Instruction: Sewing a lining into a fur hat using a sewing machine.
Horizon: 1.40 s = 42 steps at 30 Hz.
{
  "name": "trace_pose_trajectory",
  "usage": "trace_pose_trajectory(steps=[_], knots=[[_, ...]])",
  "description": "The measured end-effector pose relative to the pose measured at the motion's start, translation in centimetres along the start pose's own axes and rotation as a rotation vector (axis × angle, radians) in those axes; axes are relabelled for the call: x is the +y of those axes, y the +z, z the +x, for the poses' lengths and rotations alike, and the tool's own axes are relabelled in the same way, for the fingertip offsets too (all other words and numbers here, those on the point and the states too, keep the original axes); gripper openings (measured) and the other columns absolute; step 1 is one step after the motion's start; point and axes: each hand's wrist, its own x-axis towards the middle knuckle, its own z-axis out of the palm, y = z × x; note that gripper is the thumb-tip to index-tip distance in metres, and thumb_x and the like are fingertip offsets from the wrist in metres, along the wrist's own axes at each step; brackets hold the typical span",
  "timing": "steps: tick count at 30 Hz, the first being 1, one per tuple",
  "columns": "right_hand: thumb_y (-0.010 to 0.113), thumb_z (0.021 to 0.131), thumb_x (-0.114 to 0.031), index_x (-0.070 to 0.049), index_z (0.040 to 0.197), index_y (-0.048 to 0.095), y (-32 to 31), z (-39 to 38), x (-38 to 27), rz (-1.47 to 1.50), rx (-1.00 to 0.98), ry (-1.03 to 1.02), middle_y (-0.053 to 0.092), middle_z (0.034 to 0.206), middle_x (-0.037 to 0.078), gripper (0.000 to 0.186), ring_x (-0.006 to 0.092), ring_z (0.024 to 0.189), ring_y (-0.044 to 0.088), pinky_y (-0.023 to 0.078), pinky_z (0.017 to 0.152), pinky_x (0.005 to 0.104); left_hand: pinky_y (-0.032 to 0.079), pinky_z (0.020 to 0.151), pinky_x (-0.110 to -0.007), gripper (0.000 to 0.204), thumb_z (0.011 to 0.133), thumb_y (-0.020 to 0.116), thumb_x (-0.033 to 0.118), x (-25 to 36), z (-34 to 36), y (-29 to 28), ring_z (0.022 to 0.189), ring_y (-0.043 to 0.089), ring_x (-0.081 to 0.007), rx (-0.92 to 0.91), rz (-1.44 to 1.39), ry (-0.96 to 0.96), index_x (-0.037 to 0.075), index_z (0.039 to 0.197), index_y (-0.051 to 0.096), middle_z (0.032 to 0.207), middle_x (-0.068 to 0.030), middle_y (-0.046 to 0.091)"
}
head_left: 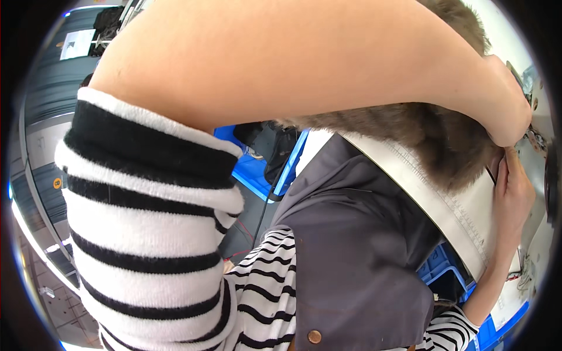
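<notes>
1. Crowding the view: a bare forearm (304,58) and striped sleeve (146,210); behind, a blue bin (252,169), a dark floor (246,222), and a white bench (541,234) at right
2. Grey coat (351,245) with fur trim (421,140) and white lining hangs between both arms
3. Left hand (509,111) presses the fur's far edge; fingers curled, grip unclear
4. Right hand (512,193) lies along the lining edge, fingers hidden, cannot tell if closed

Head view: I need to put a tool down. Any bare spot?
Hardly. The fur-trimmed grey garment and striped sleeve fill the middle; both hands, left hand and right hand, crowd the white machine. Only dark floor beside the blue bin is bare.
</notes>
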Motion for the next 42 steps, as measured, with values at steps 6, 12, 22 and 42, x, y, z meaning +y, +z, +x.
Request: trace_pose_trajectory(steps=[6, 12, 22, 42], knots=[[0.058, 0.1, -0.009, -0.019, 0.14, 0.065, -0.1, 0.1, -0.2, -0.046, -0.028, 0.007, 0.072, 0.092, 0.015, 0.041, 0.0299, 0.076, 0.071, 0.053, 0.067, 0.0398, 0.058, 0.078, -0.047, 0.028, 0.085, 0.064, 0.02, -0.2, 0.4, -0.4, 0.102, 0.071, -0.0271, -0.018, 0.007, 0.078, 0.01, 0.106, 0.078, 0.105, -0.0084, 0.076], [0.059, 0.1, -0.008, -0.019, 0.14, 0.065, -0.1, 0.1, -0.1, 0.017, -0.027, 0.044, 0.073, 0.095, 0.014, 0.041, 0.0305, 0.078, 0.071, 0.053, 0.067, 0.0387, 0.058, 0.075, -0.047, 0.029, 0.083, 0.065, 0.023, -0.6, 1.1, -0.4, 0.098, 0.072, -0.0275, -0.025, -0.002, 0.082, 0.009, 0.105, 0.078, 0.102, -0.0082, 0.076], [0.06, 0.1, -0.008, -0.018, 0.138, 0.067, 0.1, -0.1, -0.4, 0.001, -0.018, 0.085, 0.075, 0.102, 0.014, 0.04, 0.0295, 0.083, 0.073, 0.055, 0.071, 0.0368, 0.059, 0.069, -0.046, 0.02, 0.082, 0.068, 0.02, -0.2, 0.1, 1.0, 0.092, 0.073, -0.0274, 0.159, -0.002, 0.067, 0.008, 0.095, 0.079, 0.097, -0.0085, 0.076], [0.052, 0.102, -0.02, 0.001, 0.138, 0.059, -5.1, -2.3, -0.8, 1.246, -0.287, 0.72, 0.069, 0.08, 0.008, 0.042, 0.0113, 0.055, 0.062, 0.051, 0.048, 0.0248, 0.056, 0.075, -0.038, 0.019, 0.082, 0.079, 0.023, 1.1, -0.8, 2.1, 0.085, 0.071, -0.0255, 0.394, -0.163, -0.08, 0.01, 0.095, 0.079, 0.085, -0.0074, 0.074]])
